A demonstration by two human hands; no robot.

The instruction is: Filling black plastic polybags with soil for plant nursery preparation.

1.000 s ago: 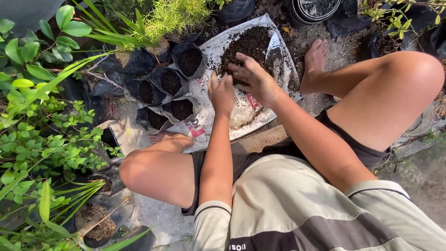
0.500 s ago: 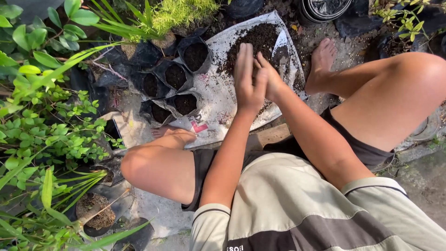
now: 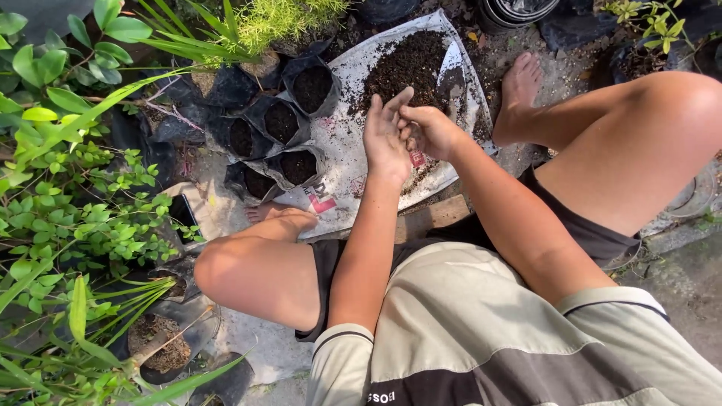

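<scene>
Since half a second ago your left hand (image 3: 385, 139) and right hand (image 3: 429, 129) have lowered, rubbing soil off, both open and empty; next, scoop from the soil pile (image 3: 410, 64).

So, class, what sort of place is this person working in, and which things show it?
Most likely a home garden or small plant nursery: black grow bags filled with soil, a soil heap on a white sack, and leafy plants nearby.

Soil pile (image 3: 410, 66): dark brown, loose and crumbly, heaped on the far end of the sack.
Sack (image 3: 346, 143): white plastic, lying flat on the ground, soil crumbs scattered on it.
</scene>
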